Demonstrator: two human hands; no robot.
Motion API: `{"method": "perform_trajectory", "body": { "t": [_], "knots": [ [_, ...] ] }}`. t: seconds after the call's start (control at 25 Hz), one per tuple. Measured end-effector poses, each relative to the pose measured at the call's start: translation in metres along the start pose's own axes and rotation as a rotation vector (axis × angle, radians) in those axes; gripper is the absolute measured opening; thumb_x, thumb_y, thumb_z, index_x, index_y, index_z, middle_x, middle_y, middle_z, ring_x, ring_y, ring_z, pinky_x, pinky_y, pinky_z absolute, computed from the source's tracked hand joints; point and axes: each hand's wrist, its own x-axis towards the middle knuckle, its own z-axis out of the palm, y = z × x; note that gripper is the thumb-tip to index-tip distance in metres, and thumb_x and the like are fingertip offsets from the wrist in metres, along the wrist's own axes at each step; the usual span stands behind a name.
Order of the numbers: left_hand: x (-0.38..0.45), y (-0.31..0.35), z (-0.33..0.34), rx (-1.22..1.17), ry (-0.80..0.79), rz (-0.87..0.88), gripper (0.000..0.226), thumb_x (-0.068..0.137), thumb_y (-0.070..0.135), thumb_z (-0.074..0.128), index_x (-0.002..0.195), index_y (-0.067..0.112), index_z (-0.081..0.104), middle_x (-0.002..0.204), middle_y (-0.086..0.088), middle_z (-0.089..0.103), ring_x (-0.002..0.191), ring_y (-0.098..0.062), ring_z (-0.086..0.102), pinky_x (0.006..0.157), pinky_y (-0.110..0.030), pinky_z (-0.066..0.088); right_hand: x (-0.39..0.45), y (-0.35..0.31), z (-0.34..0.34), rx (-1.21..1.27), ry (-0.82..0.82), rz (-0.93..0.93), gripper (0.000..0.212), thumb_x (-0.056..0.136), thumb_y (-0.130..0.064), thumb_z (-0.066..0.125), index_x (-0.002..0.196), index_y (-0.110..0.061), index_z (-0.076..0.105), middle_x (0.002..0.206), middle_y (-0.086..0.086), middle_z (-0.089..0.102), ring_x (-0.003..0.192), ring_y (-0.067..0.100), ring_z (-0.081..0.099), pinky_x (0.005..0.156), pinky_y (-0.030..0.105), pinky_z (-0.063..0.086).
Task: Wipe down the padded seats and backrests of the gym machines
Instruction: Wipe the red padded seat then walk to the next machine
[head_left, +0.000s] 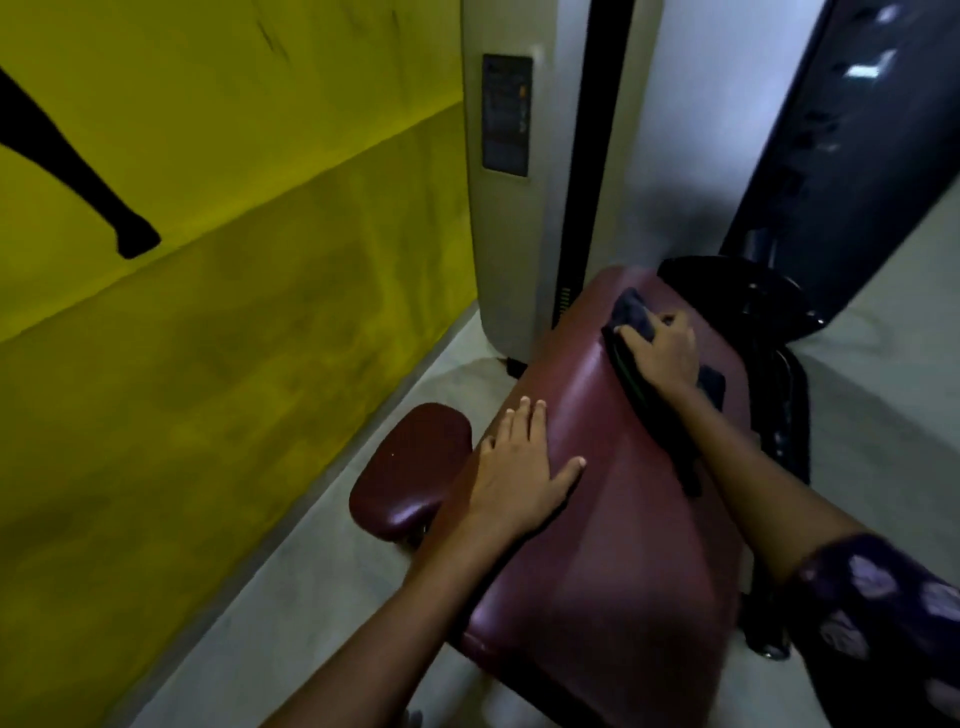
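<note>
1. Head view, nearest first: a dark sleeve (883, 613) with pale flower print fills the lower right corner, and two bare forearms reach out from the bottom edge.
2. Under them runs the long maroon padded bench (613, 519), angled from lower right up toward the middle, its near end rounded and its left edge falling off to the floor.
3. The left hand (519, 467) lies flat on the pad's left edge, fingers straight and spread, gripping nothing.
4. The right hand (662, 353) is further up, near the far end, fingers curled down over a dark cloth (636, 317) and pressing it onto the pad.
5. A dark strip runs along the pad's right edge beneath that forearm; what it is, I cannot tell.
6. Left of the pad sits a smaller maroon pad (410, 467), just beside the left hand's side of the bench, lower down.
7. Pale floor (291, 597) gives an open lane between the pads and the yellow wall (208, 312).
8. At the far end a grey machine column (514, 182) stands close, with black frame parts (779, 389) crowding the right edge.
</note>
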Motion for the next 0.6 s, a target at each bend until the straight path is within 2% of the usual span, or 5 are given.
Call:
{"method": "perform_trajectory", "body": {
  "t": [0.16, 0.28, 0.4, 0.48, 0.6],
  "knots": [
    [-0.004, -0.005, -0.003, -0.054, 0.006, 0.160, 0.077, 0.093, 0.049, 0.039, 0.151, 0.011, 0.007, 0.160, -0.007, -0.001, 0.147, -0.022, -0.003, 0.119, -0.041, 0.001, -0.052, -0.017, -0.001, -0.040, -0.038, -0.110, 0.054, 0.085, -0.048, 0.055, 0.131, -0.020, 0.055, 0.124, 0.010, 0.045, 0.115, 0.028, 0.041, 0.093, 0.036, 0.037],
    [-0.009, -0.010, -0.007, -0.266, 0.013, 0.419, 0.073, 0.088, 0.048, 0.027, 0.150, 0.012, 0.016, 0.159, -0.003, 0.004, 0.147, -0.018, -0.002, 0.119, -0.035, -0.002, -0.131, -0.020, -0.006, 0.019, 0.029, -0.121, 0.073, 0.074, -0.060, 0.041, 0.128, -0.015, 0.056, 0.121, 0.004, 0.048, 0.108, 0.015, 0.041, 0.084, 0.027, 0.035],
    [-0.013, -0.013, -0.011, -0.418, -0.040, 0.539, 0.058, 0.095, 0.029, 0.046, 0.147, 0.012, 0.025, 0.158, 0.000, 0.011, 0.146, -0.014, 0.004, 0.119, -0.029, -0.003, -0.199, -0.004, -0.009, 0.054, 0.063, -0.036, 0.074, 0.073, -0.061, 0.045, 0.126, -0.010, 0.056, 0.120, 0.002, 0.049, 0.108, 0.016, 0.046, 0.085, 0.032, 0.038],
    [-0.010, -0.014, -0.013, -0.471, -0.072, 0.554, 0.052, 0.095, 0.023, 0.050, 0.143, 0.013, 0.033, 0.157, 0.000, 0.016, 0.146, -0.015, 0.006, 0.117, -0.027, -0.004, -0.221, 0.021, -0.012, 0.038, 0.069, 0.073, 0.070, 0.075, -0.061, 0.050, 0.123, -0.011, 0.058, 0.117, -0.001, 0.049, 0.108, 0.020, 0.049, 0.084, 0.032, 0.039],
    [-0.007, -0.016, -0.010, -0.388, -0.100, 0.604, 0.038, 0.095, 0.028, 0.049, 0.131, 0.018, 0.044, 0.154, 0.001, 0.023, 0.146, -0.014, 0.006, 0.114, -0.025, -0.008, -0.222, 0.042, -0.020, 0.088, 0.196, 0.530, 0.051, 0.082, -0.049, 0.063, 0.115, -0.010, 0.060, 0.114, 0.003, 0.051, 0.111, 0.028, 0.052, 0.083, 0.034, 0.040]
  ]
}}
